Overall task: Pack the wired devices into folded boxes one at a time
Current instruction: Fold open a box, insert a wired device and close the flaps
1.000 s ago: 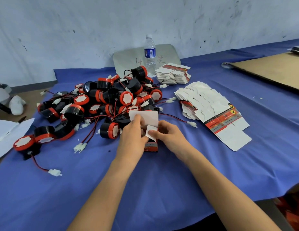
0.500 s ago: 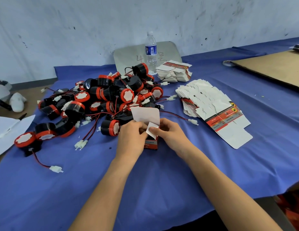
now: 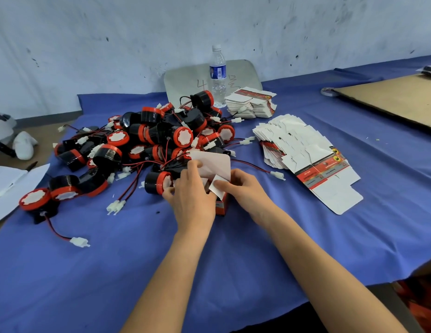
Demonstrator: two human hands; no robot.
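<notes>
A view down over two bare forearms at a worktop (image 3: 233, 255) covered in blue cloth. In the middle, both hands work on one small red and white box (image 3: 220, 205) that stands on the cloth at the near edge of a pile. The left hand (image 3: 193, 195) curls around the box's left side, with a fingertip pressed on the tall white lid flap (image 3: 213, 165), which stands open. The right hand (image 3: 244, 192) pinches a small white side flap (image 3: 217, 189) between thumb and fingers. The hands hide whether the box has anything inside.

Just beyond and to the left sprawls a heap of wired devices (image 3: 161, 138): black drums with red rims, thin red and black leads, and white plugs. One device (image 3: 158, 182) lies just beside the left thumb. To the right is a fanned stack of flat boxes (image 3: 303, 152). Farther off, a second stack (image 3: 251, 104) sits near a water bottle (image 3: 218, 73). A brown cardboard sheet (image 3: 397, 99) lies at the far right.
</notes>
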